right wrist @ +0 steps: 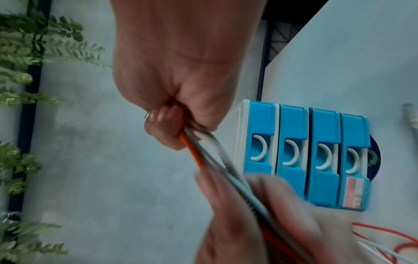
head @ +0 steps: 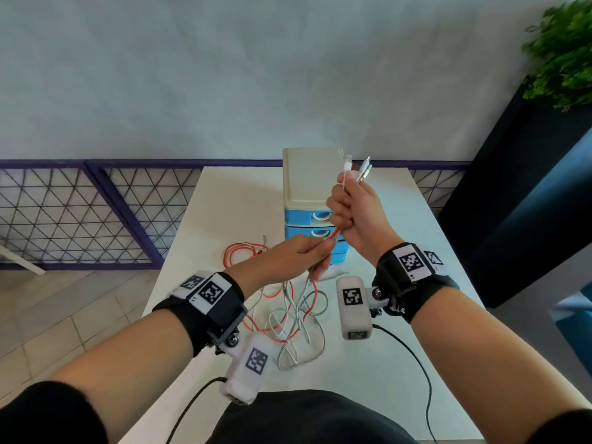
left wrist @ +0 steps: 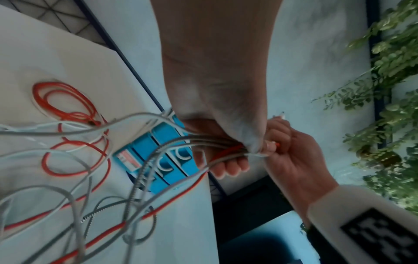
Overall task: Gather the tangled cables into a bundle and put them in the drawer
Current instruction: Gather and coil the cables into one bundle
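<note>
Several cables point(head: 299, 310) run from my right hand's point(head: 355, 213) fist through my left hand's point(head: 298, 256) pinch; loose loops could snag and knot, or tug at the drawers point(head: 315, 233).

We see orange, white, pale grey and black-and-white braided cables point(head: 290, 315) looping over the white table point(head: 237, 200). The drawer unit point(head: 312, 200) has a cream top and bright blue drawer fronts with white curved handles point(right wrist: 291, 154); the lowest drawer front carries a red-and-white sticker point(right wrist: 353, 193). Our black wrist straps point(head: 221, 307) bear black-and-white square-patterned tags. The plant point(head: 563, 52) is green.
</note>
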A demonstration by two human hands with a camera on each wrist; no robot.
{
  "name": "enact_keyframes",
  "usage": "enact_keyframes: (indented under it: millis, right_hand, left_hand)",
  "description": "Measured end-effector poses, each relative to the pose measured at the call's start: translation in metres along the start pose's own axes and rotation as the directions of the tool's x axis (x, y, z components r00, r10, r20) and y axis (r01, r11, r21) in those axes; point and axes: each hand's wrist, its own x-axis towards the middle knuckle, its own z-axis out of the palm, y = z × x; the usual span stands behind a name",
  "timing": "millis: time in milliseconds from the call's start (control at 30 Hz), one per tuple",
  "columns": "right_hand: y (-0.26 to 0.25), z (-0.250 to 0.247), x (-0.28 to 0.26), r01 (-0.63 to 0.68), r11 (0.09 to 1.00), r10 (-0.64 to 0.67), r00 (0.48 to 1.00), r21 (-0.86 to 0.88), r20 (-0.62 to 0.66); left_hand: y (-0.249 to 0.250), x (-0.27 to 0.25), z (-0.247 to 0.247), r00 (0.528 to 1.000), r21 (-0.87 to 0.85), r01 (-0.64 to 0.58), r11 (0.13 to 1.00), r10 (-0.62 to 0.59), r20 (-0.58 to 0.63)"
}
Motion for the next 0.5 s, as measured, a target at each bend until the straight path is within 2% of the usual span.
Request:
enact_keyframes:
  millis: [100,167,233,333,400,467,500]
  right_hand:
    - [-0.014,-0.01,0.007,0.022,0.999,-0.02,0.998,0.032,-0.066]
    - [-0.022,-0.016,0.009,0.034,0.999,-0.03,0.992,0.034,-0.12]
    - [-0.025,-0.02,0.01,0.022,1.0,-0.022,0.989,-0.004,-0.143]
    - [-0.021,-0.018,0.005,-0.068,0.988,0.056,0.995,-0.139,-0.088]
    - [-0.017,-0.015,0.001,-0.158,0.955,0.158,0.987,-0.252,-0.02]
    - [-0.012,-0.014,-0.006,-0.232,0.894,0.271,0.961,-0.384,0.049]
    - [-0.01,-0.014,-0.009,-0.25,0.865,0.318,0.944,-0.436,0.087]
  left_hand:
    - [-0.023,-0.009,-0.007,0.996,-0.013,0.051,0.999,-0.05,0.07]
    - [-0.034,-0.017,-0.008,0.989,-0.197,0.136,0.971,-0.123,0.08]
    - [-0.035,-0.021,-0.012,0.984,-0.379,0.18,0.908,-0.17,0.06]
    - [-0.032,-0.019,-0.018,0.976,-0.452,0.186,0.872,-0.217,-0.016]
    - [-0.03,-0.013,-0.022,0.951,-0.47,0.188,0.862,-0.28,-0.134]
    - [-0.031,-0.009,-0.027,0.931,-0.404,0.184,0.896,-0.291,-0.222]
    - [-0.032,-0.008,-0.029,0.936,-0.351,0.185,0.918,-0.273,-0.222]
